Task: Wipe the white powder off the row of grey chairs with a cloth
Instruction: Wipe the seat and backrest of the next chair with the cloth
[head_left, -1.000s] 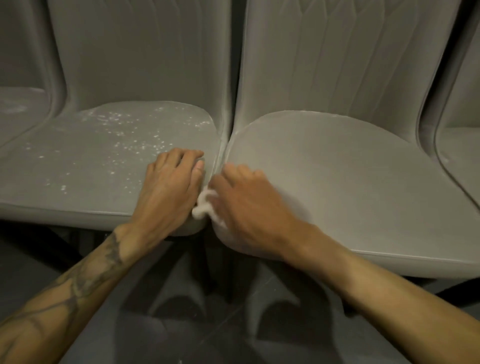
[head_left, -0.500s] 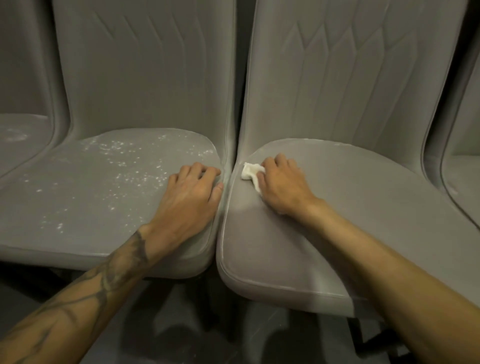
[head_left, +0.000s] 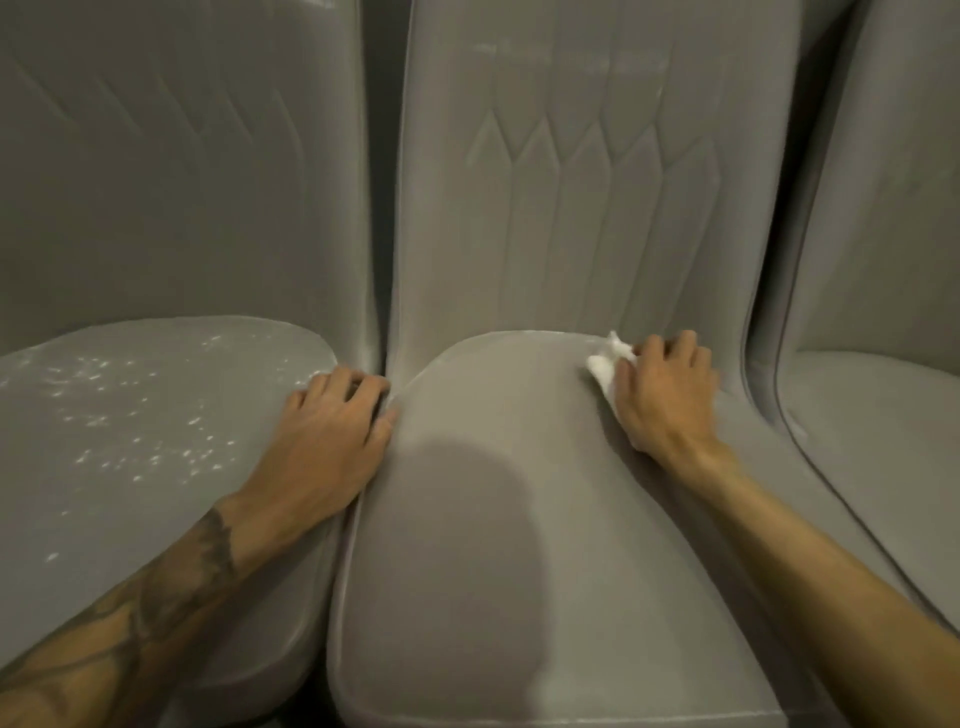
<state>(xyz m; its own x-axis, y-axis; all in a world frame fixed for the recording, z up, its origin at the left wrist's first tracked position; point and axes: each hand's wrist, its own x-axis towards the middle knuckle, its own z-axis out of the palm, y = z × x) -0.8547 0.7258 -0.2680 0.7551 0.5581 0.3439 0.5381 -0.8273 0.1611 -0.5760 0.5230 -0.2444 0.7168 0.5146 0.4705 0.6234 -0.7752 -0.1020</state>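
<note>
A small white cloth (head_left: 605, 364) lies at the back of the middle grey chair's seat (head_left: 493, 519), close to the backrest. My right hand (head_left: 662, 395) holds it against the seat with curled fingers, and most of the cloth is hidden under the hand. My left hand (head_left: 327, 436) rests on the right edge of the left grey chair's seat (head_left: 130, 467), fingers bent over the gap between the two seats. White powder specks (head_left: 135, 415) are scattered over the left seat. The middle seat looks plain grey.
A third grey chair (head_left: 883, 441) stands at the right, its seat close beside the middle one. The stitched backrests (head_left: 597, 182) rise straight behind the seats. A dark round shadow lies on the middle seat's front half.
My right hand has carried the cloth from the front left edge of the middle seat, along its left side, to the back right near the backrest. My left hand stays on the left seat's edge.
</note>
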